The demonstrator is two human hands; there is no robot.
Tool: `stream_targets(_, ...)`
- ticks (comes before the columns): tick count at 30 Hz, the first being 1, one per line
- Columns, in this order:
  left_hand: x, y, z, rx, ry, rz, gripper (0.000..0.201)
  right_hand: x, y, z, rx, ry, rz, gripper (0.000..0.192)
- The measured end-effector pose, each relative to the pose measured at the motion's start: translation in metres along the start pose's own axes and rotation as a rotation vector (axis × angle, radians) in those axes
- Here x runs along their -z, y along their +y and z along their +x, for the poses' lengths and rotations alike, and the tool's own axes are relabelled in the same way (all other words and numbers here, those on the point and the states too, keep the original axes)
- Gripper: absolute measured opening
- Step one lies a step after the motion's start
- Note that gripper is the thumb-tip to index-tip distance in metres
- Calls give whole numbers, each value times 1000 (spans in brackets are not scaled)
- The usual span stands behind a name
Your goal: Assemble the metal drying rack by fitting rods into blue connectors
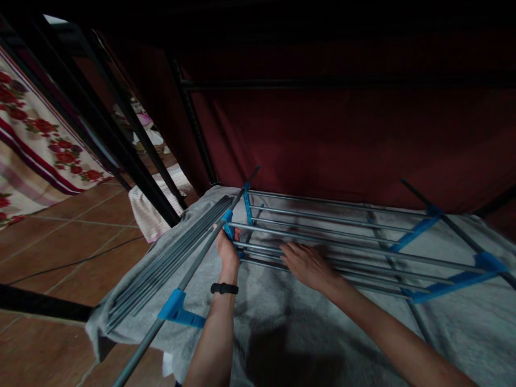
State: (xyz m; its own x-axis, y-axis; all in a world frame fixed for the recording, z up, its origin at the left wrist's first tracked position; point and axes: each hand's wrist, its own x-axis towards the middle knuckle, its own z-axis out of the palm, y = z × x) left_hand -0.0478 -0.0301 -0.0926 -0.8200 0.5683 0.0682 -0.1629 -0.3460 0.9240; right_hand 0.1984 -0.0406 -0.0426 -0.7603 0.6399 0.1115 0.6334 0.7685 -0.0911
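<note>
Nearest, between seven and eight o'clock from the middle of the view, a blue bracket [173,305] sat on a long grey pole [201,255]. Toward seven o'clock came the left hand [228,244], above a black wristband [224,288]. Its fingers were closed around a blue joint [228,217] of the same pole, and this joint lay between the thumb and the other fingers. Between four and five o'clock, the right hand [308,264] lay over the metal rods [363,248], which passed just under its slightly bent fingers; I cannot tell if these gripped. At eight o'clock, loose tubes [169,262] rested together on the grey blanket [258,295]. Farther, toward two o'clock, hung a dark red cloth [342,140], and near ten o'clock a flowered curtain [60,145].
</note>
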Motion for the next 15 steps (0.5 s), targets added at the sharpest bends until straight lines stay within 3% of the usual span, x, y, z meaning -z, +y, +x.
stream_targets(7, 1, -5, 7, -20, -15, 30, 62, 1, -8, 32, 79, -64, 71, 29)
stream_targets(15, -5, 0, 5, 27, -21, -129, 57, -5, -1, 36, 114, -109, 52, 29)
